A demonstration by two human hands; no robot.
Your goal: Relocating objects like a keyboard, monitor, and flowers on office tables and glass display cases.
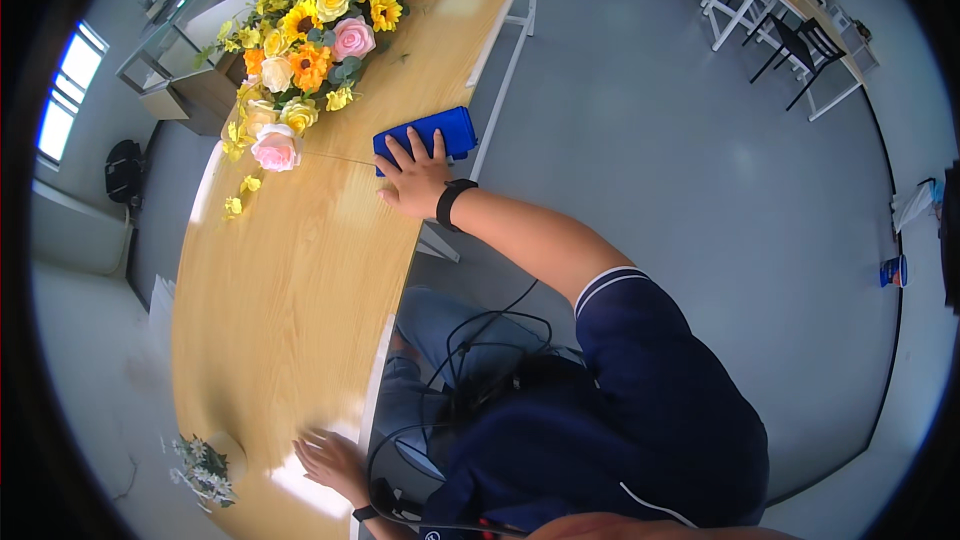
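A flat, rectangular blue case [450, 130] lies near the edge of the wooden table, with small tabs along one side. What kind of case it is, I cannot tell. My right hand [415, 180] rests on it palm down, fingers spread and not wrapped round it; a black band circles that wrist. Farther down the picture, my left hand [330, 462] lies on the bright patch of the tabletop [290, 320]. Its fingers are stretched out, slightly blurred, and hold nothing. A dark band is on the left wrist too.
A large yellow, orange and pink flower arrangement [320, 40] covers the table's upper part. White flowers in a small pot [228, 455] stand near my left hand. Black cables [490, 325] hang across my lap. A black chair [800, 45] and another table stand at the upper right.
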